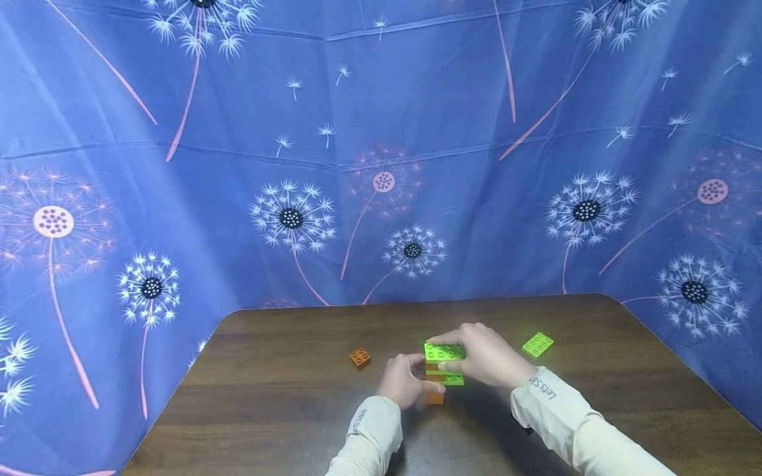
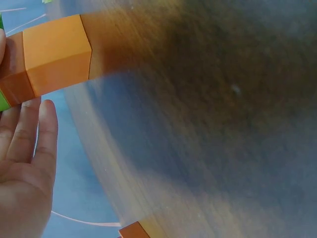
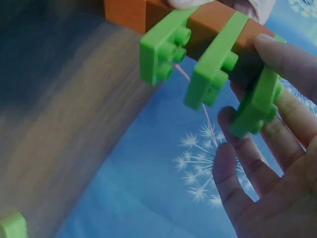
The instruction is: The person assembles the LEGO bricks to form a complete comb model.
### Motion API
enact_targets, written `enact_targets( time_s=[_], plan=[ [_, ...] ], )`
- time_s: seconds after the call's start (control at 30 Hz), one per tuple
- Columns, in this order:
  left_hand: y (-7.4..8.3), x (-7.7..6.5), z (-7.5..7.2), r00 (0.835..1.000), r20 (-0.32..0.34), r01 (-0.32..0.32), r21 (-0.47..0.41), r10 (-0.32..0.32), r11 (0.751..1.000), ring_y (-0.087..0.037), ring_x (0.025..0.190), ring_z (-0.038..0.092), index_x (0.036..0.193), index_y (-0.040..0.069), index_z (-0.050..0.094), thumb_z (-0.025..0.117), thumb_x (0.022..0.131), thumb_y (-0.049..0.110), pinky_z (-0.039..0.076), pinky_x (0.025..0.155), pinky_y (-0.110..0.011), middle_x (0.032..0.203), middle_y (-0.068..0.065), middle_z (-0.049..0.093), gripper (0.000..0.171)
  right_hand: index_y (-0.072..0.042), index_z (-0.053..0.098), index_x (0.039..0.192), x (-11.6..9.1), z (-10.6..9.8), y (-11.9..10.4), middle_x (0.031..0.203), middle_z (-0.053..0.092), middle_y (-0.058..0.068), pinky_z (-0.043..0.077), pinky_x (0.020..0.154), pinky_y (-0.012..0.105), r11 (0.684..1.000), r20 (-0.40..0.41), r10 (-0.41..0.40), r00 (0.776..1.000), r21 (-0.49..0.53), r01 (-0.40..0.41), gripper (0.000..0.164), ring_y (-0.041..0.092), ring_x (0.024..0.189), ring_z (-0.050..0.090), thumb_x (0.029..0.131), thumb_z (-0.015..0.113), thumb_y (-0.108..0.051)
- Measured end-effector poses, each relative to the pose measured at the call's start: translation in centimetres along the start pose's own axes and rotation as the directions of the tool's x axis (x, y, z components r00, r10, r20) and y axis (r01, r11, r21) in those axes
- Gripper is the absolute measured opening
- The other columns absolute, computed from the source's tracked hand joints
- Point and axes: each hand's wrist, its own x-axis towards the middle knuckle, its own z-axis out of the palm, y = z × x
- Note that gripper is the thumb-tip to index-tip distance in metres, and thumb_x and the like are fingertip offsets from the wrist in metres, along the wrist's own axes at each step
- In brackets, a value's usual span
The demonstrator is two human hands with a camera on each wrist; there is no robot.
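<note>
A tower of orange building bricks [image 1: 434,398] layered with flat green bricks stands upright before me in the head view. My left hand [image 1: 401,382] grips its side at the lower and middle layers, thumb across the near face. Around the topmost green brick [image 1: 443,352], my right hand [image 1: 485,357] has its thumb on the near side and fingers on the far side. Three green bricks jut out to one side, studs showing, in the right wrist view, with an orange brick [image 3: 126,15] at the tower's base. The left wrist view shows the base's plain orange side [image 2: 57,49].
A small loose orange brick [image 1: 360,358] lies on the brown wooden table [image 1: 268,396], left of the tower. Another flat green brick [image 1: 538,344] lies to the right, beyond the right wrist. A blue dandelion-print cloth [image 1: 464,198] hangs behind the table's far edge.
</note>
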Motion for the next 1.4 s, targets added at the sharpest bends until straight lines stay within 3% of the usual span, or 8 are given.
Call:
enact_targets(
  time_s=[0.17, 0.57, 0.77, 0.83, 0.9, 1.07, 1.2, 1.4],
  plan=[
    [-0.2, 0.2, 0.6, 0.999, 0.006, -0.048, 0.007, 0.048, 0.999, -0.013, 0.080, 0.072, 0.112, 0.003, 0.075, 0.093, 0.070, 0.012, 0.057, 0.076, -0.030, 0.094, -0.005, 0.078, 0.046, -0.014, 0.075, 0.120, -0.7, 1.0, 1.0, 0.108, 0.075, -0.001, 0.054, 0.082, 0.040, 0.996, -0.066, 0.027, 0.997, 0.087, -0.021, 0.042, 0.017, 0.095, 0.067, 0.080, 0.086, -0.023],
    [0.8, 0.0, 0.1, 0.996, 0.089, -0.012, 0.113, 0.002, 0.994, -0.029, 0.106, 0.069, 0.129, 0.001, 0.066, 0.089, 0.078, 0.014, 0.055, 0.091, -0.046, 0.119, -0.013, 0.072, 0.057, -0.011, 0.076, 0.116, -0.7, 2.3, 2.9, 0.103, 0.075, -0.001, 0.050, 0.083, 0.040, 0.921, -0.052, 0.176, 0.983, 0.362, -0.146, 0.045, 0.019, 0.095, 0.063, 0.076, 0.089, -0.024],
    [0.4, -1.0, -2.9, 0.982, 0.185, -0.106, 0.351, 0.043, 0.930, -0.038, 0.125, 0.058, 0.135, 0.005, 0.062, 0.086, 0.077, 0.008, 0.047, 0.104, -0.052, 0.133, -0.016, 0.064, 0.063, -0.009, 0.075, 0.119, -0.4, 2.5, 2.7, 0.110, 0.075, 0.005, 0.052, 0.088, 0.047, 0.906, -0.035, 0.188, 0.981, 0.392, -0.160, 0.050, 0.025, 0.102, 0.064, 0.075, 0.090, -0.027],
    [-0.3, -1.1, -4.1, 0.990, 0.128, -0.115, 0.424, 0.066, 0.898, -0.040, 0.124, 0.058, 0.133, 0.006, 0.064, 0.085, 0.077, 0.009, 0.048, 0.102, -0.054, 0.132, -0.018, 0.064, 0.060, -0.010, 0.075, 0.119, -0.2, 2.4, 2.6, 0.112, 0.075, 0.005, 0.051, 0.090, 0.049, 0.909, -0.027, 0.195, 0.980, 0.382, -0.170, 0.051, 0.025, 0.104, 0.064, 0.075, 0.090, -0.029],
    [-1.3, -1.0, -5.2, 0.995, 0.003, -0.088, 0.484, 0.100, 0.870, -0.041, 0.115, 0.063, 0.128, 0.006, 0.067, 0.085, 0.076, 0.009, 0.052, 0.094, -0.054, 0.127, -0.019, 0.066, 0.056, -0.010, 0.075, 0.119, -0.1, 2.4, 2.5, 0.112, 0.075, 0.005, 0.051, 0.092, 0.050, 0.913, -0.020, 0.195, 0.981, 0.370, -0.174, 0.051, 0.025, 0.104, 0.063, 0.074, 0.090, -0.029],
    [-3.4, -0.2, -6.9, 0.953, -0.298, 0.128, 0.581, 0.064, 0.804, -0.039, 0.096, 0.069, 0.122, 0.002, 0.068, 0.088, 0.077, 0.016, 0.057, 0.079, -0.051, 0.112, -0.020, 0.068, 0.051, -0.009, 0.075, 0.119, -0.1, 2.2, 2.5, 0.111, 0.075, 0.005, 0.050, 0.091, 0.048, 0.916, -0.012, 0.199, 0.980, 0.359, -0.181, 0.051, 0.023, 0.103, 0.063, 0.074, 0.090, -0.028],
    [-4.7, 0.2, -6.8, 0.938, -0.344, 0.236, 0.580, -0.028, 0.780, -0.040, 0.092, 0.069, 0.118, 0.001, 0.068, 0.090, 0.075, 0.023, 0.057, 0.077, -0.051, 0.103, -0.020, 0.068, 0.053, -0.011, 0.075, 0.119, -0.1, 2.3, 2.5, 0.112, 0.075, 0.004, 0.050, 0.094, 0.052, 0.909, 0.001, 0.219, 0.976, 0.364, -0.205, 0.052, 0.024, 0.104, 0.063, 0.073, 0.091, -0.029],
    [-5.7, 0.2, -6.1, 0.935, -0.350, 0.268, 0.588, -0.058, 0.763, -0.037, 0.085, 0.070, 0.106, 0.001, 0.069, 0.091, 0.073, 0.019, 0.056, 0.072, -0.051, 0.089, -0.015, 0.066, 0.044, -0.012, 0.076, 0.119, 0.0, 2.2, 2.2, 0.112, 0.075, 0.005, 0.050, 0.093, 0.050, 0.906, 0.010, 0.218, 0.976, 0.370, -0.206, 0.051, 0.023, 0.104, 0.062, 0.072, 0.091, -0.027]
  ],
)
